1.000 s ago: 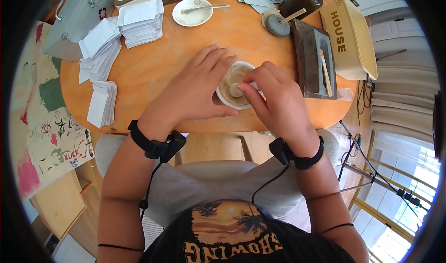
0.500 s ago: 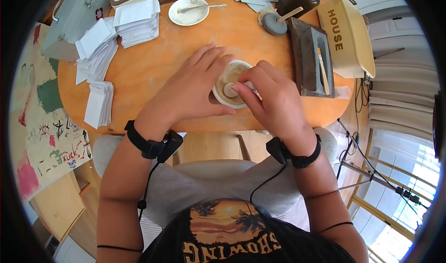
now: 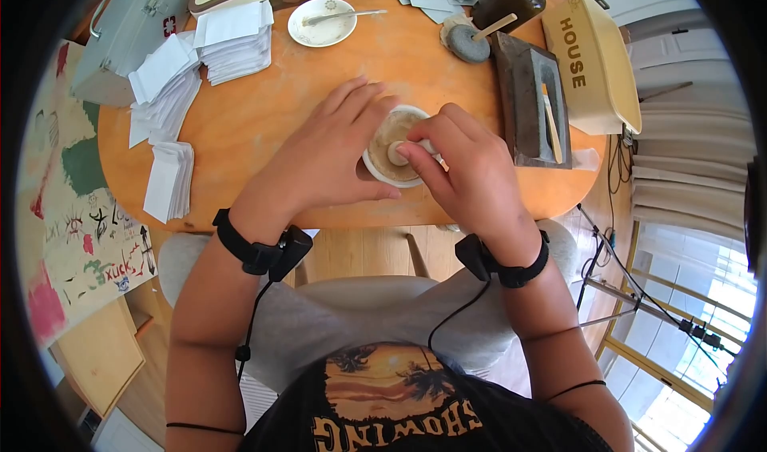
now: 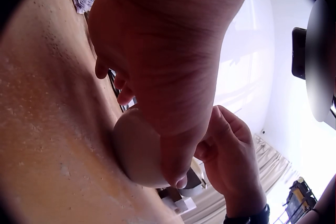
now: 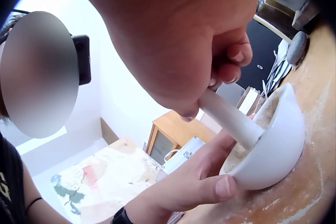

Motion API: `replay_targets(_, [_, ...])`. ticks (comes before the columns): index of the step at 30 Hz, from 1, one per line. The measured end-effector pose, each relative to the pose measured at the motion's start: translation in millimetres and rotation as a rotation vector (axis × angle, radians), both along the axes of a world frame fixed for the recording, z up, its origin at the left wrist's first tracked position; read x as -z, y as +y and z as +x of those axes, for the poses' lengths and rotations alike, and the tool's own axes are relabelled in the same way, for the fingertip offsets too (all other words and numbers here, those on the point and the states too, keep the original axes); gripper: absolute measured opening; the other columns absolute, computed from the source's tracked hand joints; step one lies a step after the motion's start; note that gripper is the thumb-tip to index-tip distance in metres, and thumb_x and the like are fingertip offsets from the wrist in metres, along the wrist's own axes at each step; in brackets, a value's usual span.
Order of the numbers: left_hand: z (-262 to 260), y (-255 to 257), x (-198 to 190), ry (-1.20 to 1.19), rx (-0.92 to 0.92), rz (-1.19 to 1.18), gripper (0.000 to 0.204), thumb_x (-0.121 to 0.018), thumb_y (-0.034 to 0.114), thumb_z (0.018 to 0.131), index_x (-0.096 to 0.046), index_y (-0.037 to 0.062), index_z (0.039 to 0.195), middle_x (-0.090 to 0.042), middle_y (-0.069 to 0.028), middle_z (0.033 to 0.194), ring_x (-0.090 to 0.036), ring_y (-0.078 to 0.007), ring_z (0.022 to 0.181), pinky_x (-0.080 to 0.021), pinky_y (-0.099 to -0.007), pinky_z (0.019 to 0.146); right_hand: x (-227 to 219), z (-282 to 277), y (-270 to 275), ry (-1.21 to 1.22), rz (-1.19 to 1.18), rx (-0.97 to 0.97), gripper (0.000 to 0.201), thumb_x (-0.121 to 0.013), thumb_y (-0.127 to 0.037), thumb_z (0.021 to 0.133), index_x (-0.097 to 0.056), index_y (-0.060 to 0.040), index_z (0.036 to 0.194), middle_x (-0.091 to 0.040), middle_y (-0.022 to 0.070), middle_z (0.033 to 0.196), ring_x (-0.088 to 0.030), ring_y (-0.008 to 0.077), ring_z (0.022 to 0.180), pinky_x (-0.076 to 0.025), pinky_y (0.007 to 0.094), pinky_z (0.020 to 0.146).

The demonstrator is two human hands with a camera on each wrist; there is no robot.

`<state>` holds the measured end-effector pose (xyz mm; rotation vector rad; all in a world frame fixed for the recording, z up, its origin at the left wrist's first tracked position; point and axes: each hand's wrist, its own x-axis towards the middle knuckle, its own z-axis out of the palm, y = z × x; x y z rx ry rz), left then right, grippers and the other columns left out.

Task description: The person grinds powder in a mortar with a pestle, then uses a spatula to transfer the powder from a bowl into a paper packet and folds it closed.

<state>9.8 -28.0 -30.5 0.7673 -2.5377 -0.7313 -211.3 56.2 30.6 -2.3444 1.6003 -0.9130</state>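
A white mortar [image 5: 281, 153] stands on the wooden table, with pale brownish powder [image 3: 383, 136] inside it. My left hand [image 3: 335, 148] curves round the mortar's left side, its thumb [image 5: 224, 186] at the near rim and the fingers reaching round the far side. In the right hand [image 3: 473, 155] I hold a white pestle [image 5: 231, 119] by its upper shaft, between thumb and curled fingers. The pestle leans, its rounded head down in the powder. From the left wrist the mortar's smooth outer wall [image 4: 137, 150] shows beneath my palm.
Behind the mortar is a patterned dish [image 3: 304, 36] with a spoon. Stacks of white paper packets [image 3: 233, 40] lie left, beside a metal case [image 3: 132, 32]. To the right are a dark stone block [image 3: 519, 132] with a brush, a round stone [image 3: 467, 44], a brown jar [image 3: 511, 0] and a cream bin [image 3: 595, 68].
The head view has shifted slightly, so the scene sits a little farther left. Both hands keep their places at the mortar, and the pestle's head has moved only slightly within the powder.
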Motion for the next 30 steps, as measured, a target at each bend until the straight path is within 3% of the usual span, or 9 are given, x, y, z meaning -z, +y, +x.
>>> replay_targets(11, [1.5, 0.4, 0.3, -0.017, -0.012, -0.005, 0.109, -0.1, 0.045, 0.075, -0.051, 0.0033, 0.162, -0.049, -0.0209, 0.169, -0.037, -0.0477, 0.163, -0.038, -0.055, 0.133, -4.4, 0.8, 0.4, -0.102, 0.054, 0.017, 0.018, -0.085, -0.019, 0.096, -0.072, -0.0072, 0.101, -0.065, 0.0119, 0.09, -0.067, 0.0365, 0.077, -0.054, 0.0468, 0.068])
replay_targets(13, [0.5, 0.7, -2.0, 0.006, 0.003, 0.003, 0.109, -0.101, 0.043, 0.074, -0.05, 0.0034, 0.163, -0.049, -0.0207, 0.169, -0.037, -0.0479, 0.163, -0.038, -0.0551, 0.133, 1.9, -1.0, -2.1, -0.021, 0.049, -0.02, 0.018, -0.085, -0.019, 0.097, -0.073, -0.007, 0.102, -0.065, 0.0121, 0.091, -0.068, 0.0369, 0.079, -0.054, 0.0466, 0.068])
replay_targets(30, [2.6, -0.1, -7.3, -0.06, -0.025, -0.004, 0.101, -0.101, 0.04, 0.074, -0.056, -0.002, 0.155, -0.046, -0.0206, 0.172, -0.033, -0.0446, 0.166, -0.038, -0.0526, 0.133, 5.3, 1.8, -4.3, -0.04, 0.01, 0.031, 0.018, -0.086, -0.017, 0.096, -0.074, -0.0068, 0.104, -0.066, 0.0128, 0.092, -0.068, 0.0366, 0.079, -0.055, 0.0465, 0.069])
